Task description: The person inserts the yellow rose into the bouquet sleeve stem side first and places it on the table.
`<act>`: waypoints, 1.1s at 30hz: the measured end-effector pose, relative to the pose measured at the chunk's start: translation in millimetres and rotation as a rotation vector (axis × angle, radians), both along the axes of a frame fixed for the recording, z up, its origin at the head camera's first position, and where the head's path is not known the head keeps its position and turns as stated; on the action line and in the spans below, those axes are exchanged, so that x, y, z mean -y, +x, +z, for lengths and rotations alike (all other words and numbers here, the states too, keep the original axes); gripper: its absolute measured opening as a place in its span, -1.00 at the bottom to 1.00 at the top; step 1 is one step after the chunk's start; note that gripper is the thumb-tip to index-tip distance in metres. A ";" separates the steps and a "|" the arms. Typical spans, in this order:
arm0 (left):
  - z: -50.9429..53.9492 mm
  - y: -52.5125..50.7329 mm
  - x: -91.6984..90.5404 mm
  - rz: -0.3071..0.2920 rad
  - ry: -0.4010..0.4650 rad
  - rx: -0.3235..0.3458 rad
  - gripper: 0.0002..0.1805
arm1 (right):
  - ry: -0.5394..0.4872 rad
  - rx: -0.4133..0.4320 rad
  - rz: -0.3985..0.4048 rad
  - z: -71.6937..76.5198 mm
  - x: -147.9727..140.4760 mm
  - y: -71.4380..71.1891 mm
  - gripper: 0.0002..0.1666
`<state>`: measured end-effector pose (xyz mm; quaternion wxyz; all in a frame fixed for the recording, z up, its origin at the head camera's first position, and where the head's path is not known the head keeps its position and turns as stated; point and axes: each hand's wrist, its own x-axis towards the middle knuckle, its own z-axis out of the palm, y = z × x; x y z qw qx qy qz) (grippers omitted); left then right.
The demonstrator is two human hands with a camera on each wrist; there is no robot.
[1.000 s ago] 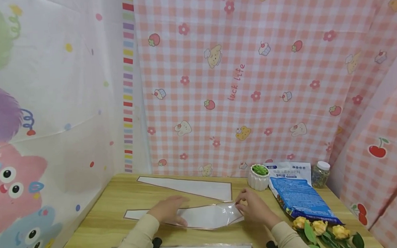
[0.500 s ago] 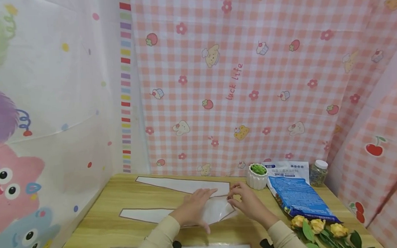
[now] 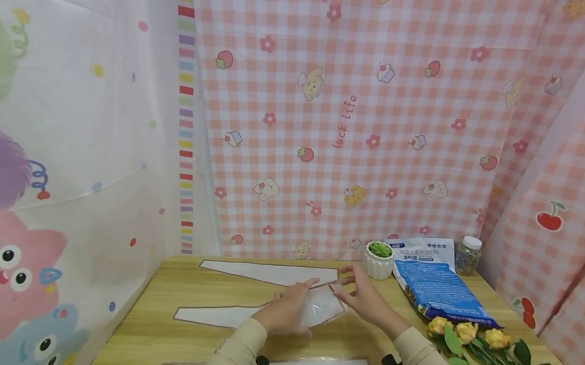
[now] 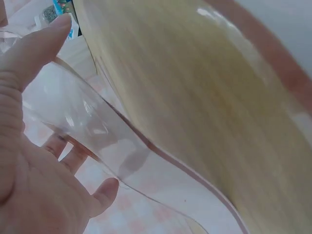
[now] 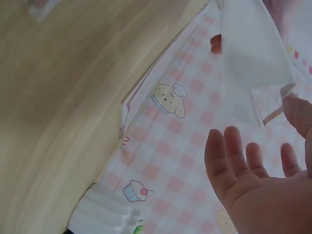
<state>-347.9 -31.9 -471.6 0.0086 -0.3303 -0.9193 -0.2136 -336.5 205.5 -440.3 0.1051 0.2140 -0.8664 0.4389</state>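
Glossy brown-edged white sheet [image 3: 321,306] tapering leftward, lower centre of head view; left hand [image 3: 284,310] lying across, fingers extended; right hand [image 3: 365,297] gaping, thumb touching edge.

A glossy white sheet [image 3: 321,307], brown-edged and tapering leftward, stretches across the wooden table [image 3: 143,330].

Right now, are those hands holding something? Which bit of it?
I can't tell whether the left hand grips the white sheet across its wide part. The right hand touches one end corner with the thumb.
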 end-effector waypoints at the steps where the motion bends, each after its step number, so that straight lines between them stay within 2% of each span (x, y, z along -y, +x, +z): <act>1: 0.4 -0.8 0.8 0.000 0.004 -0.002 0.39 | -0.036 0.022 -0.010 -0.3 -0.6 1.0 -0.49; 3: 1.0 -2.3 2.5 0.000 0.006 0.000 0.39 | -0.070 0.048 -0.023 -1.9 -3.0 2.6 -0.53; 9: 1.6 -4.9 8.0 0.000 0.032 0.036 0.38 | -0.073 0.067 0.028 -11.5 -13.2 2.4 -0.70; 14: 1.1 -6.5 12.9 0.010 0.052 0.047 0.38 | -0.131 0.118 0.034 -14.6 -19.5 2.4 -0.76; 18: 1.2 -7.0 16.7 0.005 0.068 0.047 0.37 | -0.194 0.219 0.040 -15.7 -20.7 4.3 -0.69; 23: 2.2 -6.5 17.7 0.000 0.060 0.034 0.36 | -0.315 0.415 0.074 -16.3 -13.0 8.2 -0.51; 25: 3.1 -5.2 17.0 0.001 0.048 0.028 0.36 | -0.345 0.445 0.076 -15.9 -8.5 9.8 -0.44; 28: 4.4 -3.2 16.2 0.000 0.028 0.005 0.37 | -0.355 0.430 0.065 -15.1 -2.8 11.3 -0.40; 33: 3.8 -2.7 16.6 -0.022 0.042 -0.045 0.43 | -0.339 0.366 0.039 -13.9 3.1 10.3 -0.46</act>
